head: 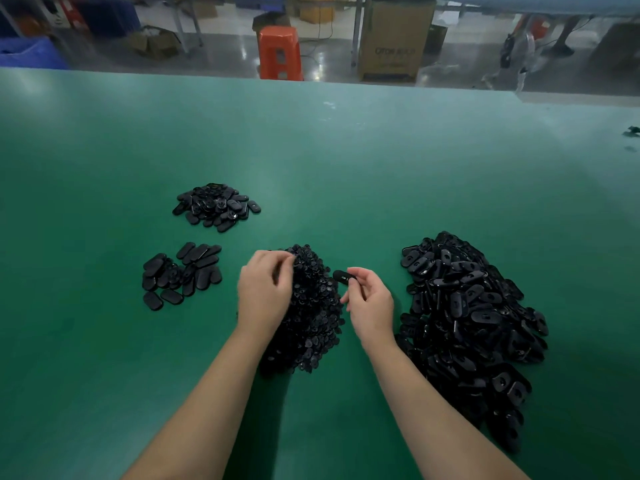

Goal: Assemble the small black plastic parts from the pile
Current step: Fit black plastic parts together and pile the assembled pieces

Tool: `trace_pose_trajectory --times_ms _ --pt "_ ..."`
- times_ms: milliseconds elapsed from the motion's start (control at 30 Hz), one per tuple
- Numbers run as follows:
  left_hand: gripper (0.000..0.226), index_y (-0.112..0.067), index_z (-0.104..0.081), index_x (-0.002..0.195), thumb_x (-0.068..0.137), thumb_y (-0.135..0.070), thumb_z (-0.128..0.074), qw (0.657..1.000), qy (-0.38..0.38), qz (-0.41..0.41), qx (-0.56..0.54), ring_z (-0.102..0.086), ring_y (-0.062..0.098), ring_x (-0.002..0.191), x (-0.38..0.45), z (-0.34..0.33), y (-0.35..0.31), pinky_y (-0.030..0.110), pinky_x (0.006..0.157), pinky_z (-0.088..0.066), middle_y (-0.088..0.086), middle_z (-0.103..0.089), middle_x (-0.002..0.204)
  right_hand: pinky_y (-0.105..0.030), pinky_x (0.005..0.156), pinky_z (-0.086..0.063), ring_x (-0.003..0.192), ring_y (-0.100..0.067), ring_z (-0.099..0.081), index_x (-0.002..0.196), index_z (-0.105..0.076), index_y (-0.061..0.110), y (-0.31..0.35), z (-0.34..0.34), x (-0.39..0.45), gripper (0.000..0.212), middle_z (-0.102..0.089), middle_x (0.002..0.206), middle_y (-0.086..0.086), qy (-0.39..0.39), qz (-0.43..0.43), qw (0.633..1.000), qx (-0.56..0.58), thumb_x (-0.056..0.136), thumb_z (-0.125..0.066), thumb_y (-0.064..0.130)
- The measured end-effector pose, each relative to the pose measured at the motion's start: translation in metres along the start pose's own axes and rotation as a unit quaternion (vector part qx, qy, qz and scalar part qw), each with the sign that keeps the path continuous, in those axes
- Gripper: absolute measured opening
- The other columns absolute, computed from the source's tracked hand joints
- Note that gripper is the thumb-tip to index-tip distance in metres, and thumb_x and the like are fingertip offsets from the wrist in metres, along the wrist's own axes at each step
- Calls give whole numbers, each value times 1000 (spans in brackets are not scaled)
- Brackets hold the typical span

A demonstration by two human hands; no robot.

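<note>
Head view, left hand (265, 289) fingers curled into middle pile (311, 327), right hand (370, 301) pinching oval part (343, 276)

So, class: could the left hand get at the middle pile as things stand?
Probably yes: the left hand already sits at the middle pile, fingers curled at its top, nothing between them.

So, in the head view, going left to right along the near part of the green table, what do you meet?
Flat oval pieces → left hand → middle pile of small parts → oval piece pinched by right hand → big pile.
</note>
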State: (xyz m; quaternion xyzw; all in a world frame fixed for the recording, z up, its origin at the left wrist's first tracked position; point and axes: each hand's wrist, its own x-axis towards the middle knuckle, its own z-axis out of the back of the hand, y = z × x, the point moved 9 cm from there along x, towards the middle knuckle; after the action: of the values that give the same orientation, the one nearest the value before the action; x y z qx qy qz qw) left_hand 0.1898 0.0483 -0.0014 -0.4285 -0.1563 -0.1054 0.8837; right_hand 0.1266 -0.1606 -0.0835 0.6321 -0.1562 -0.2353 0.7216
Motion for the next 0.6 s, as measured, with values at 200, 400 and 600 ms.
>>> trace_pose_trajectory --times_ms 200,400,600 --pt "14 -26 -73 77 91 -24 -68 982 146 100 -64 -57 -6 60 -7 -67 -21 8 58 -39 -14 -66 63 -14 66 -51 71 -1 -68 100 -68 26 4 3 -1 27 -73 92 10 -13 13 1000 22 99 -54 3" --pt "10 -22 -76 81 89 -24 -70 968 165 172 -84 -58 -3 59 -12 -85 -9 8 54 -39 -11 -70 70 -20 81 -54 89 -4 -70 96 -74 23 9 0 -1 22 -75 92 11 -8 36 999 -18 97 -58 7" --pt "12 -19 -76 80 90 -20 -70 963 156 192 -108 -59 -8 59 -11 -85 -7 6 55 -40 -10 -71 72 -23 75 -54 78 -5 -68 85 -67 35 7 2 -1 22 -74 82 11 -13 33 999 -23 97 -65 18"
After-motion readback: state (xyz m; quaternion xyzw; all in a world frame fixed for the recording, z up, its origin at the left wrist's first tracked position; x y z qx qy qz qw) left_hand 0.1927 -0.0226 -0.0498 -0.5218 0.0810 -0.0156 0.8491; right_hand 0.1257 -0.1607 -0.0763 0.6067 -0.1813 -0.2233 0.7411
